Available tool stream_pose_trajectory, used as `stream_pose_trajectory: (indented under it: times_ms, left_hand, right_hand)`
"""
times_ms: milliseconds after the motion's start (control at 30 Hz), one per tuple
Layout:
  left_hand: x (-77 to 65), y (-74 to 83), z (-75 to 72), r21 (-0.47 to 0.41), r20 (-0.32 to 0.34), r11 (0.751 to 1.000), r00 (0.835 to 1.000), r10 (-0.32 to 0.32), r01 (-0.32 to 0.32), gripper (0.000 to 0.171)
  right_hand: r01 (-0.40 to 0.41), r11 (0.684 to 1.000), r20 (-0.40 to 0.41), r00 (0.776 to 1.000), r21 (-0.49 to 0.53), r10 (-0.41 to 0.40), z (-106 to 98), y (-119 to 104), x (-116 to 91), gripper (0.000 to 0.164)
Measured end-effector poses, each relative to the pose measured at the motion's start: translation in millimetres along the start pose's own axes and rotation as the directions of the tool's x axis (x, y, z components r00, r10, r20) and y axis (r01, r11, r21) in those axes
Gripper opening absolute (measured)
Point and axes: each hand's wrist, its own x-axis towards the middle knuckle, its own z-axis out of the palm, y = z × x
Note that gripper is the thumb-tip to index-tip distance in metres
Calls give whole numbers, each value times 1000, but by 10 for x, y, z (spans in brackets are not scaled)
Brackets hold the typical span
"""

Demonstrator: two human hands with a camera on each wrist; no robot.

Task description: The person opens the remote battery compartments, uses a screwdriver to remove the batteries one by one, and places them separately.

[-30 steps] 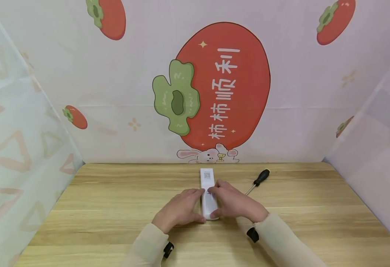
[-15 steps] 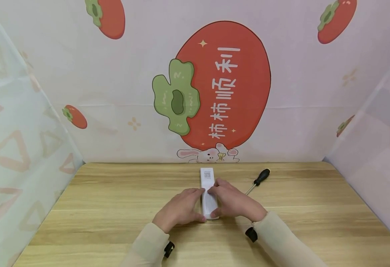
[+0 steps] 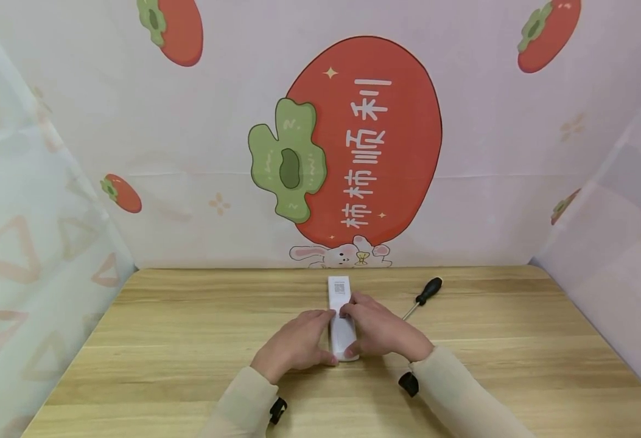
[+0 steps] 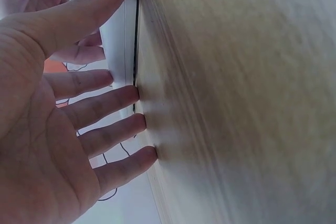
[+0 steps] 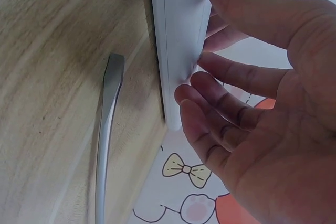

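Straight-fingered left hand [image 3: 296, 341], loosely bent right hand [image 3: 379, 328] — both touch the white device [image 3: 343, 329] lying between them.

The long white bar-shaped plastic case [image 5: 181, 30] looks hard and smooth, more dull than shiny. The thick black screwdriver handle [image 3: 432, 290] looks matt, maybe plastic or rubber. The thin silver screwdriver shaft [image 5: 104, 135] is smooth, shiny metal. The wide light-brown table [image 3: 189, 328] shows streaky wood grain and looks smooth. The 2 cream sleeves [image 3: 243, 398] are dull cloth. The pale printed wall sheet [image 3: 216, 121] has faint creases; cloth or paper is hard to tell.
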Motion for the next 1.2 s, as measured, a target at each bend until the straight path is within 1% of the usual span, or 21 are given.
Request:
stream_pose_trajectory:
  times_ms: [367, 533, 700, 1000, 1100, 1200]
  left_hand:
    - [-10, 17, -18, -9, -8, 1000, 1000, 2, -2, 87]
    - [-14, 28, -18, -14, -7, 1000, 1000, -4, 4, 86]
    - [-7, 44, -25, -12, -3, 1000, 1000, -7, 7, 86]
    - [-18, 21, -21, -3, -4, 1000, 1000, 2, -2, 86]
    - [-16, 14, -20, -2, -6, 1000, 1000, 8, -8, 86]
    - [-16, 7, -24, -1, -8, 1000, 1000, 11, -11, 86]
  right_hand:
    - [9, 1000, -15, 1000, 2, -9, 28, 13, 15, 60]
    - [-4, 1000, -23, 1000, 1, 4, 40, 9, 12, 60]
    - [-24, 1000, -50, 998, -5, 23, 40, -13, -5, 61]
    - [-25, 1000, -91, 996, 5, 26, 34, -30, -53, 64]
    - [-26, 999, -95, 995, 24, 28, 15, -28, -65, 60]
    - [-21, 999, -102, 994, 49, 26, -1, -29, -70, 49]
